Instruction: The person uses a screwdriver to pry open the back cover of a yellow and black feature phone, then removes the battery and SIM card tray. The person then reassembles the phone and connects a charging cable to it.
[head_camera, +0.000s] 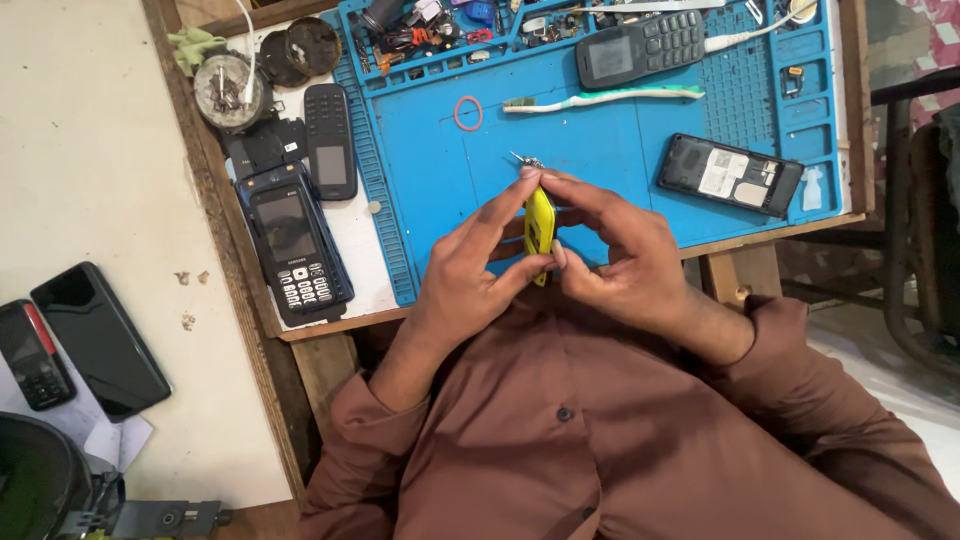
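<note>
- Pinching a yellow phone shell (539, 226) on edge, the left hand (470, 268) and right hand (618, 255) grip it together above the blue mat (600, 140).
- Mat covers the wooden worktop (300, 335), with keypad phones (298, 240), a toothbrush (600, 97) and a red rubber band (468, 113).
- Pale floor (90, 150) lies beside the worktop.
</note>
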